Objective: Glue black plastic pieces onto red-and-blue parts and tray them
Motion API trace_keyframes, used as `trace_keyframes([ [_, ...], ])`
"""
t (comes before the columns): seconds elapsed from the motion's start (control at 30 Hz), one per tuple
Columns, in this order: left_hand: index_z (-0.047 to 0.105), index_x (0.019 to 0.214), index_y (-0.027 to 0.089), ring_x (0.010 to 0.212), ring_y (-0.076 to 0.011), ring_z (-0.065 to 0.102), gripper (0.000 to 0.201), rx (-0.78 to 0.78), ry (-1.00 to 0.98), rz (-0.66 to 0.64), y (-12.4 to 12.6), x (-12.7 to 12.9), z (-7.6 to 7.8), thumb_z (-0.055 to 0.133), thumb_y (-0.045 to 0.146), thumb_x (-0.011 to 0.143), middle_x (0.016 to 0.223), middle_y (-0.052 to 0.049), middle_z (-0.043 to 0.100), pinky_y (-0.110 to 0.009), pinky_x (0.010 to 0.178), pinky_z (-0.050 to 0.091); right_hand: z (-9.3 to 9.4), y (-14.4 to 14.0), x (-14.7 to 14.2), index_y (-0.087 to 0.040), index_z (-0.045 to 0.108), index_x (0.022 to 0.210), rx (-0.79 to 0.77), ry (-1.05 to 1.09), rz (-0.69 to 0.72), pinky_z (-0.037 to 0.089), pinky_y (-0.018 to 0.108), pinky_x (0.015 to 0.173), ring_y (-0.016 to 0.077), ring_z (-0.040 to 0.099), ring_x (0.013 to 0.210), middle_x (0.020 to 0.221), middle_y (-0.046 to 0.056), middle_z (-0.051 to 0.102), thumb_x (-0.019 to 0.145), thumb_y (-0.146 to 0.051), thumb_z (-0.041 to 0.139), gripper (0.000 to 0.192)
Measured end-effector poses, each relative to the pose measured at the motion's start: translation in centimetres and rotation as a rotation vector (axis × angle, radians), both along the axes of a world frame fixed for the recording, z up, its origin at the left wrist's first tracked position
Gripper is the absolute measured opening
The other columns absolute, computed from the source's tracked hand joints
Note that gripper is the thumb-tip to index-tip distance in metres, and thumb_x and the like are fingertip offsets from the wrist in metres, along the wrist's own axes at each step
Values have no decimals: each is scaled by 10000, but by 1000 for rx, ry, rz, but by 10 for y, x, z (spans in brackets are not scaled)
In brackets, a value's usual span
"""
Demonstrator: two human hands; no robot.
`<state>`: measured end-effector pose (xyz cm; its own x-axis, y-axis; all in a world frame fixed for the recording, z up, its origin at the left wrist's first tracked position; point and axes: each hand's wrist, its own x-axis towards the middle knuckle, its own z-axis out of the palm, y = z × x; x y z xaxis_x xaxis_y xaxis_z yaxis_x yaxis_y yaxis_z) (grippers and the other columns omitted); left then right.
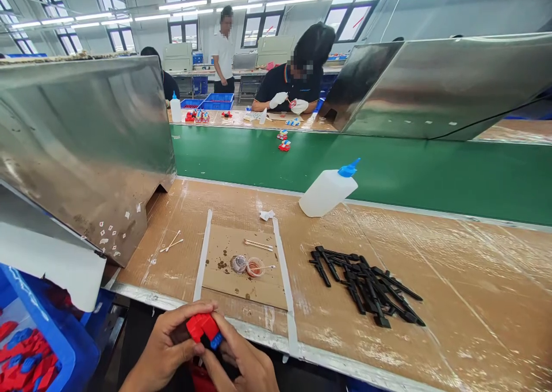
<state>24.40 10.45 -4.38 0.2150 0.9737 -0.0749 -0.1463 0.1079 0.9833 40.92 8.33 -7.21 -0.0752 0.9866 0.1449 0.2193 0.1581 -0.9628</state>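
Between both hands, just off the table's front edge, is a small red and blue plastic toy part (202, 327). My left hand (166, 340) closes on it from the left, thumb below and fingers on top. From the right, my right hand (245, 360) grips the same part with its fingertips. Some of the part is hidden by the fingers. Beyond the hands lies a cardboard sheet (219, 283) taped to the table, holding two small round cups, one a reddish cup (255, 267) with a cotton swab (268, 267) across it. More cotton swabs (259, 245) lie behind.
A heap of black plastic toy guns (371, 288) lies at right. A white bottle with blue nozzle (328, 193) stands by the green conveyor belt (241, 156). Metal panels (86, 150) rise at left. A blue bin (73, 346) holds red and blue parts. A gloved co-worker (287, 87) sits opposite.
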Motion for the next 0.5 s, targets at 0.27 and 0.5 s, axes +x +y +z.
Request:
trace_keyframes([
  [0.27,759,1170,263,1137,-291,680,469,-77,-208,22,1,9,-14,843,408,732,1243,-93,742,-320,982,511,6,-3,6,-191,636,1342,46,-22,-44,496,180,424,103,511,408,595,-8,614,908,-445,636,504],
  [0.5,757,1166,270,1148,-269,666,449,-79,-189,25,4,24,-13,840,395,744,1206,-71,754,-302,995,496,1,-3,15,-198,598,1380,108,-80,-47,582,196,510,149,661,537,791,57,735,961,-452,582,491],
])
